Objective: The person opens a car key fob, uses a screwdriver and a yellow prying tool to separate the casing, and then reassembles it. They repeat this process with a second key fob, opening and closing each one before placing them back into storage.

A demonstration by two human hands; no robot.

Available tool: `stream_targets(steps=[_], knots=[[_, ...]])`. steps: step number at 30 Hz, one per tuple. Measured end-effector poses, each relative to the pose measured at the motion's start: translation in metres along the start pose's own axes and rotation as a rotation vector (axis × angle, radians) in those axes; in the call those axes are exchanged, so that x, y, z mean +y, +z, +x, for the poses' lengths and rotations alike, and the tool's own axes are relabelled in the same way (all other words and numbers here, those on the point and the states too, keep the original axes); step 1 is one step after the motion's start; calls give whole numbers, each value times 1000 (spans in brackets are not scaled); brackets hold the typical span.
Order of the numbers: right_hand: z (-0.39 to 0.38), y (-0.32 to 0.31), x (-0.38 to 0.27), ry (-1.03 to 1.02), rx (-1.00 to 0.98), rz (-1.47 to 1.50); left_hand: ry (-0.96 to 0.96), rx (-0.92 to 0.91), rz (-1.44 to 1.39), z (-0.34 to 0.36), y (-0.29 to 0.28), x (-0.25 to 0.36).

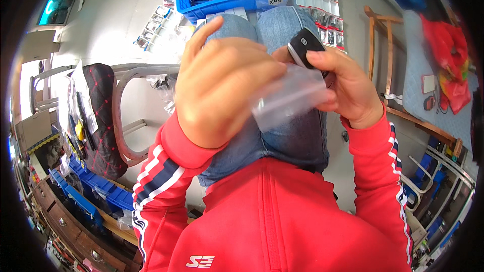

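- The right hand (pixel 351 81) pinches a black device (pixel 306 44), slanting from upper left to lower right.
- A clear bag (pixel 295 99) lies between the hands, below it.
- The left hand (pixel 222 83) is blurred; its grip cannot be told.

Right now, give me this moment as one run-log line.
left hand: blurred, at clear bag, grip unclear | right hand: holding black device | clear bag: between hands | blue bin: ahead

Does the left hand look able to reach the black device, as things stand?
Probably yes: the left hand is close by, and much of the black device shows uncovered, although the right hand holds it.
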State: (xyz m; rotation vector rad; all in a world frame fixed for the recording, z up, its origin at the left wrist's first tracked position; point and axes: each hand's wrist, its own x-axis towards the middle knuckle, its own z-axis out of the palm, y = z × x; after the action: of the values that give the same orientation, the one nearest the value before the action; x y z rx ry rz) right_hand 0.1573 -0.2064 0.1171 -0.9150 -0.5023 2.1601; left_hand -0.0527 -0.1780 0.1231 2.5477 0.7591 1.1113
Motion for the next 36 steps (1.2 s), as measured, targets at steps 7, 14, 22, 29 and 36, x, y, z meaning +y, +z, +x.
stream_targets(steps=[7, 14, 22, 29, 36], knots=[[-16, 19, -2, -519, 284, -374, -711, 127, -770, 3, 11, 3], [0, 27, 0, -726, 369, -541, -828, 162, -1125, 3, 22, 8], [0, 31, 0, -645, 367, -574, -673, 99, -1070, -3, 21, 10], [-2, 30, 2, -668, 289, -644, -742, 27, -907, -5, 14, 14], [-16, 50, 3, -529, 366, -382, -90, 353, -116, -4, 11, -9]])
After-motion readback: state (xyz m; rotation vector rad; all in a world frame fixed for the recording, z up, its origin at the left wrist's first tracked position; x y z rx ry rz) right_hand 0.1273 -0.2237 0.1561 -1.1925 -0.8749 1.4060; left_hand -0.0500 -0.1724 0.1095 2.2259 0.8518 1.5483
